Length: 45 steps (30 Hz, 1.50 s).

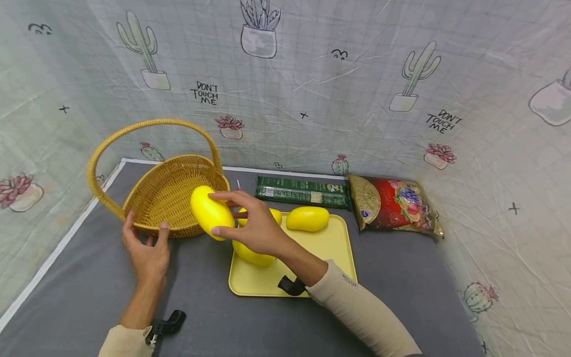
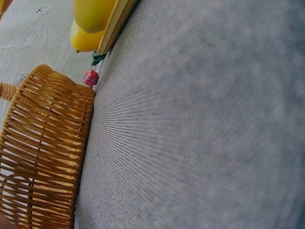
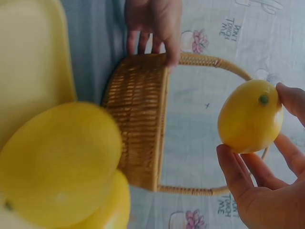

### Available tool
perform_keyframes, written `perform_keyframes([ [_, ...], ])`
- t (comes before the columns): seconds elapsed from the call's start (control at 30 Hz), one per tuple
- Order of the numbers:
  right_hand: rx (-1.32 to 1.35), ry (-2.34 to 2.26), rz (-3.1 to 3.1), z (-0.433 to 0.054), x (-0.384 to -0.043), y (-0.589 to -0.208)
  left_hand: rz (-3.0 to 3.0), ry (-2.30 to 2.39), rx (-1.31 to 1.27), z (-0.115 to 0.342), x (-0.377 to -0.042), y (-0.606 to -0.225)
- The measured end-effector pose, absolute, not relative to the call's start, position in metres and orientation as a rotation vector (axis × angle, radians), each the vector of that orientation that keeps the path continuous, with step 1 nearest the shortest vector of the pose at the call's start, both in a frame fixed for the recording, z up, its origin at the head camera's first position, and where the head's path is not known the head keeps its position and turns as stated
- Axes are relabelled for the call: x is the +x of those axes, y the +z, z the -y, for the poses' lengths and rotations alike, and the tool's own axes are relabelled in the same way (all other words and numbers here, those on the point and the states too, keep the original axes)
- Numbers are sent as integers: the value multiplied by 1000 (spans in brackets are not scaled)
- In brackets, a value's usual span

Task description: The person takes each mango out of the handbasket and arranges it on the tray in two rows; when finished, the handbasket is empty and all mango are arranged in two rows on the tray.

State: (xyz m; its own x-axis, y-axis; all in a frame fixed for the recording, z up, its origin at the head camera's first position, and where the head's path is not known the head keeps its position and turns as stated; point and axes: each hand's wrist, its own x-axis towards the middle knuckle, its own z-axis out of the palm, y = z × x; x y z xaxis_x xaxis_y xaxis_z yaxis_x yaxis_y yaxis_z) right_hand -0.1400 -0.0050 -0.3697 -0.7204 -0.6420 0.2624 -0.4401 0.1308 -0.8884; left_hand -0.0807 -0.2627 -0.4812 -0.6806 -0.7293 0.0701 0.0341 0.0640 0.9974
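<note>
My right hand (image 1: 256,223) holds a yellow mango (image 1: 208,210) between thumb and fingers, in the air beside the right front rim of a wicker basket (image 1: 171,191) with a tall arched handle. In the right wrist view that mango (image 3: 250,116) shows a small green stem spot. At the basket's front left, my left hand (image 1: 149,253) grips the rim, thumb on top and fingers down the side. No mango shows inside the basket. Three more mangoes lie on a yellow tray (image 1: 334,253), one of them (image 1: 308,218) at its back and two at its left, partly behind my right hand.
Behind the tray lies a long green packet (image 1: 303,192), with a red and gold bag (image 1: 394,204) to its right. A lollipop (image 2: 91,78) with a pink wrapper sits near the basket. A patterned cloth wall closes off the table's back edge.
</note>
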Motion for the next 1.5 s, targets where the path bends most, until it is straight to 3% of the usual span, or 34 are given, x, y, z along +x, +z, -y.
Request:
perform_keyframes([
  [1.5, -821, -1427, -2338, -147, -148, -414, 1818, -1639, 713, 263, -83, -482],
])
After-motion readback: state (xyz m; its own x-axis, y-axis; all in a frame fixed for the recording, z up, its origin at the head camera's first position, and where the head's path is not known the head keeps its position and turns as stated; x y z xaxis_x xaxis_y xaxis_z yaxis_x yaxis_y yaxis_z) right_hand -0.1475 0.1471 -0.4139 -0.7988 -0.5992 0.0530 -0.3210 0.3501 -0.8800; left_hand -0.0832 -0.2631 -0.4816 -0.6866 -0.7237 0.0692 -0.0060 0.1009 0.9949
